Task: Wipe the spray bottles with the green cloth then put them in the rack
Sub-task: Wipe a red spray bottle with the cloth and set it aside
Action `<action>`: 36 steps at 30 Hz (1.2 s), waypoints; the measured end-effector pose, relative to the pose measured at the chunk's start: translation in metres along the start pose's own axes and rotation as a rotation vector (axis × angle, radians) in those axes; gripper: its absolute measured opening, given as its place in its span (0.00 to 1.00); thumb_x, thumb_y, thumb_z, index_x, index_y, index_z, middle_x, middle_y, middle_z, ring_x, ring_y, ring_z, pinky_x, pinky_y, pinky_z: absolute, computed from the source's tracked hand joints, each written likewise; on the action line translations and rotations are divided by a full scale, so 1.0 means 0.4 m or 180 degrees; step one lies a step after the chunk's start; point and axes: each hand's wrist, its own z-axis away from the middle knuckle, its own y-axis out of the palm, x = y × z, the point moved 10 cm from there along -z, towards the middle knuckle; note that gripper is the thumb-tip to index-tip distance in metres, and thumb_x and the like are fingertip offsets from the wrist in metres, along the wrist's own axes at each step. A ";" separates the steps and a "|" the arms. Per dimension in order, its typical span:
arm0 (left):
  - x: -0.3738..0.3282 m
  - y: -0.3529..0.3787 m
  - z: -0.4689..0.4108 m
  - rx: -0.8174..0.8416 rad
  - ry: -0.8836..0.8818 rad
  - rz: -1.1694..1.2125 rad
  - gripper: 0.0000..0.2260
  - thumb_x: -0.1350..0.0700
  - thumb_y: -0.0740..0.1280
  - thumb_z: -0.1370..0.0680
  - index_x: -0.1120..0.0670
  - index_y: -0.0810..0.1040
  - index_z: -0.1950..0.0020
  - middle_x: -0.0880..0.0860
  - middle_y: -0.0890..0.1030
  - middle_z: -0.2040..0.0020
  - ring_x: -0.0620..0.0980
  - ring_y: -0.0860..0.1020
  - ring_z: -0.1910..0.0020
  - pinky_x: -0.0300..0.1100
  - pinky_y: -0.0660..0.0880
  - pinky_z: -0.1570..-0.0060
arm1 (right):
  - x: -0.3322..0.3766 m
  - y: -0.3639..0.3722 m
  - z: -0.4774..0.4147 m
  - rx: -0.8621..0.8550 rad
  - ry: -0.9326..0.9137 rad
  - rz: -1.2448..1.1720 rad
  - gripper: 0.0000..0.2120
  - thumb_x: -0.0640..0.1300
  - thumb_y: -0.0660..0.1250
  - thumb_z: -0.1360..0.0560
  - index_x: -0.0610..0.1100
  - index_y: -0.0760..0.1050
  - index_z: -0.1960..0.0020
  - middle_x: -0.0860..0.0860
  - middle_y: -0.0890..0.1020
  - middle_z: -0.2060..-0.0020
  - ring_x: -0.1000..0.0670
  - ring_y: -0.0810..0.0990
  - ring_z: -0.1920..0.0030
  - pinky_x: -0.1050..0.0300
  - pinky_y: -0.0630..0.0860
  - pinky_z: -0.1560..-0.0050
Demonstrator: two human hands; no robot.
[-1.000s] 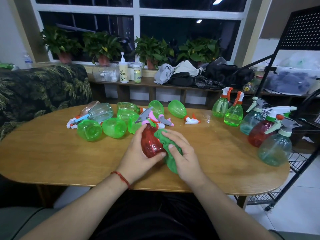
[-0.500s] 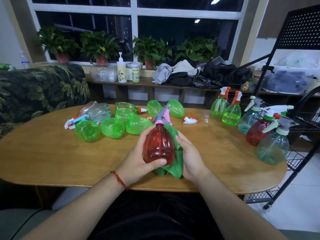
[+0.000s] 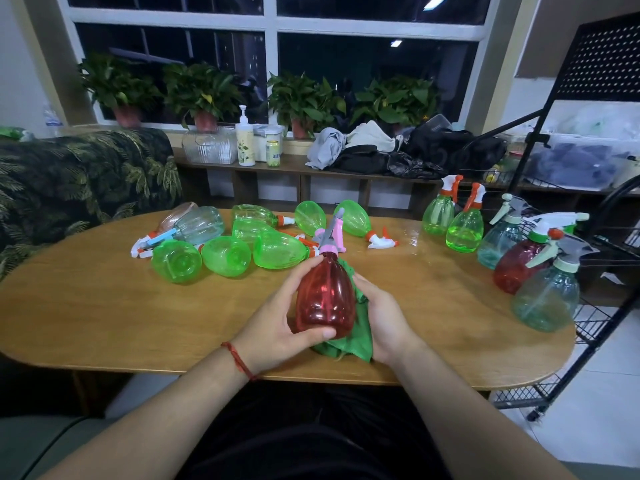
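Head view: near the middle of the worktop's point(image 3: 104, 306) near edge, the left hand point(image 3: 273, 323) grips the red spray bottle point(image 3: 325, 299) upright. Its thumb sits low by the base and its fingers reach the neck, likely to steady the bottle for rubbing. The right hand point(image 3: 384, 323) wraps the green cloth point(image 3: 349, 344) against the bottle's right side. Its fingertips are hidden behind the bottle, so its grip is only partly seen. Both hands are close together, clamped on the one bottle.

A heap of lying bottles point(image 3: 225, 254), mostly green, crowds the far edge left of centre and probably awaits wiping. The standing bottles point(image 3: 464, 230) gather at the right end beside the rack point(image 3: 588, 323). They seem to have been set there as the wiped ones, within easy reach of its wire shelves.
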 end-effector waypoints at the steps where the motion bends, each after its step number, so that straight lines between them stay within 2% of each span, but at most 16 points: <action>1: -0.003 0.000 0.001 0.0015 -0.0002 0.0036 0.45 0.52 0.81 0.25 0.47 0.59 0.15 0.47 0.69 0.19 0.51 0.70 0.21 0.60 0.68 0.22 | 0.000 -0.001 0.001 0.0001 0.0016 0.0009 0.19 0.47 0.56 0.11 0.42 0.78 0.27 0.33 0.80 0.31 0.30 0.78 0.30 0.29 0.75 0.30; 5: -0.005 0.005 -0.001 0.0044 -0.0025 0.0186 0.43 0.42 0.77 0.24 0.44 0.58 0.15 0.47 0.67 0.18 0.51 0.68 0.20 0.61 0.67 0.22 | 0.006 0.000 0.006 0.0017 0.0015 0.0084 0.20 0.47 0.57 0.12 0.39 0.78 0.28 0.31 0.79 0.31 0.28 0.76 0.29 0.27 0.73 0.28; 8: -0.004 -0.003 -0.006 -0.0055 -0.0015 0.0032 0.43 0.34 0.75 0.26 0.40 0.59 0.16 0.43 0.67 0.20 0.50 0.67 0.20 0.56 0.66 0.21 | 0.008 -0.005 0.007 -0.0018 -0.0005 0.0106 0.20 0.46 0.57 0.13 0.37 0.78 0.28 0.30 0.78 0.32 0.27 0.76 0.29 0.27 0.74 0.29; 10: 0.001 -0.016 -0.005 -0.0203 -0.0018 -0.0149 0.44 0.33 0.76 0.28 0.41 0.62 0.17 0.41 0.68 0.23 0.48 0.66 0.21 0.52 0.65 0.21 | 0.013 -0.012 0.005 -0.0064 -0.0095 0.0118 0.20 0.46 0.57 0.12 0.38 0.78 0.28 0.32 0.79 0.32 0.29 0.77 0.30 0.27 0.73 0.29; 15: 0.001 -0.023 0.000 -0.0373 0.0018 -0.0454 0.47 0.41 0.84 0.33 0.45 0.65 0.19 0.42 0.69 0.25 0.46 0.69 0.23 0.46 0.66 0.22 | 0.033 -0.025 0.004 -0.0150 -0.0355 0.0194 0.19 0.44 0.56 0.11 0.40 0.80 0.29 0.35 0.82 0.34 0.35 0.82 0.35 0.34 0.78 0.32; 18: -0.010 -0.011 -0.002 -0.0214 0.0123 -0.0376 0.45 0.44 0.83 0.29 0.42 0.65 0.17 0.44 0.69 0.25 0.47 0.69 0.23 0.40 0.65 0.23 | 0.027 -0.022 0.006 -0.0163 -0.0274 0.0165 0.19 0.45 0.55 0.11 0.41 0.81 0.30 0.35 0.83 0.35 0.34 0.83 0.34 0.35 0.80 0.34; 20: -0.019 -0.014 -0.001 -0.0189 0.0169 -0.0244 0.41 0.43 0.81 0.27 0.43 0.66 0.18 0.44 0.70 0.26 0.46 0.71 0.24 0.38 0.67 0.24 | 0.017 -0.027 0.008 -0.0197 -0.0112 0.0085 0.20 0.46 0.55 0.12 0.40 0.81 0.30 0.34 0.83 0.35 0.32 0.82 0.34 0.31 0.78 0.32; 23: -0.024 -0.020 0.002 -0.0210 0.0229 -0.0050 0.38 0.40 0.76 0.25 0.47 0.66 0.18 0.45 0.72 0.23 0.50 0.71 0.23 0.44 0.67 0.24 | -0.009 -0.013 0.011 -0.0046 0.0256 0.0000 0.23 0.49 0.58 0.14 0.33 0.78 0.31 0.33 0.82 0.37 0.32 0.82 0.40 0.33 0.78 0.33; 26: -0.026 -0.004 0.006 -0.0068 0.0222 0.0001 0.39 0.38 0.75 0.24 0.49 0.65 0.18 0.47 0.72 0.22 0.52 0.71 0.22 0.52 0.68 0.23 | -0.027 -0.002 0.012 -0.0022 0.0446 0.0084 0.21 0.48 0.58 0.16 0.33 0.82 0.40 0.34 0.83 0.46 0.36 0.84 0.48 0.38 0.81 0.39; 28: -0.029 0.000 0.008 -0.0070 0.0188 -0.0007 0.38 0.41 0.75 0.24 0.50 0.64 0.18 0.46 0.72 0.22 0.51 0.71 0.22 0.51 0.68 0.23 | -0.026 -0.004 0.009 -0.0030 0.0386 0.0108 0.23 0.49 0.58 0.16 0.32 0.80 0.37 0.32 0.83 0.44 0.34 0.84 0.44 0.34 0.79 0.34; 31: -0.024 -0.014 0.010 -0.0240 0.0065 0.0166 0.34 0.44 0.73 0.22 0.48 0.65 0.19 0.41 0.74 0.25 0.47 0.74 0.25 0.45 0.71 0.26 | -0.002 -0.009 0.003 -0.0032 0.0093 -0.0010 0.24 0.49 0.59 0.14 0.31 0.76 0.30 0.29 0.79 0.34 0.31 0.81 0.38 0.26 0.72 0.29; 33: -0.012 -0.026 0.010 -0.0420 -0.0031 0.0321 0.31 0.45 0.71 0.20 0.48 0.66 0.20 0.42 0.76 0.26 0.49 0.75 0.26 0.50 0.73 0.26 | 0.017 -0.018 -0.001 -0.0055 -0.0150 -0.0092 0.22 0.48 0.59 0.13 0.33 0.74 0.28 0.29 0.77 0.31 0.32 0.79 0.36 0.25 0.71 0.28; 35: 0.000 -0.025 0.008 -0.0447 -0.0098 0.0365 0.32 0.49 0.74 0.20 0.49 0.64 0.19 0.44 0.74 0.24 0.49 0.74 0.24 0.53 0.72 0.24 | 0.026 -0.032 -0.004 -0.0163 -0.0269 -0.0106 0.21 0.48 0.59 0.12 0.34 0.75 0.28 0.29 0.77 0.31 0.31 0.79 0.35 0.25 0.72 0.29; 36: 0.002 -0.018 0.005 -0.0384 -0.0122 0.0332 0.36 0.52 0.76 0.21 0.48 0.62 0.18 0.44 0.72 0.22 0.48 0.72 0.23 0.51 0.71 0.24 | 0.027 -0.036 -0.006 -0.0207 -0.0297 -0.0066 0.20 0.48 0.59 0.12 0.36 0.76 0.28 0.29 0.77 0.31 0.30 0.79 0.34 0.24 0.72 0.30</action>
